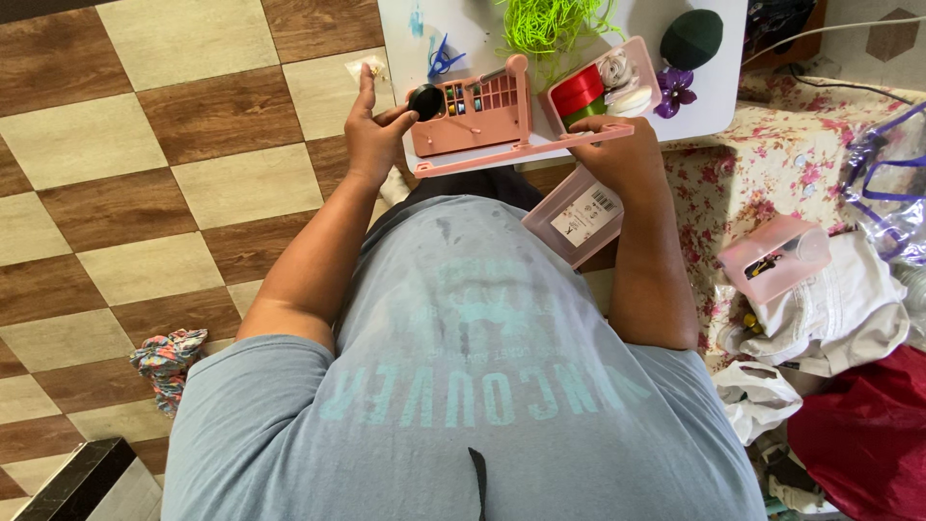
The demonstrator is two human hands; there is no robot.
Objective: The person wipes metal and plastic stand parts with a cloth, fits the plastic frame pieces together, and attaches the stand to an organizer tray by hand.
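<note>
Centrally, pink sewing box point(482, 116), white-labelled pink case point(576, 218)

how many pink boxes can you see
3: an open pink box on the white table, a shut one under the right hand, and one on the clothes at right. Others may be hidden.

On the tabletop point(719, 87) a divided tray point(473, 111) lies left of a box point(608, 87) of spools; a flower point(675, 89) sits right of the box, shredded strands point(550, 21) behind both, a clip point(442, 60) behind the tray's left end
</note>
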